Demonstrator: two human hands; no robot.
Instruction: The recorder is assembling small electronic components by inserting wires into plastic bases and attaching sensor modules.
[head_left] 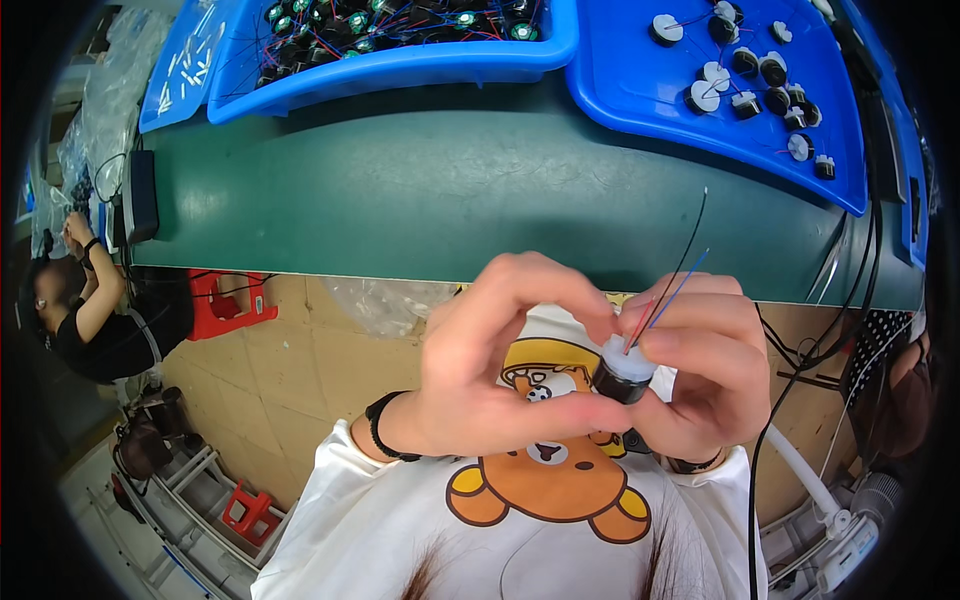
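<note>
Between my two hands, in front of my chest, is a small black cylindrical part with a white cap [622, 372]. Thin red, black and blue wires [680, 285] rise out of the cap. My left hand [490, 365] pinches the part from the left, its thumb at the black base and its index finger by the cap. My right hand [705, 365] closes on it from the right, with fingertips at the cap beside the wires and the thumb low on the black body. The underside of the part is hidden.
A green table [400, 190] lies ahead. On it stand a blue bin [400, 82] of wired black parts, a blue tray [640, 120] of white-capped parts and a tray of small white pieces [190, 65]. A person [90, 300] sits at far left; cables [865, 290] hang at right.
</note>
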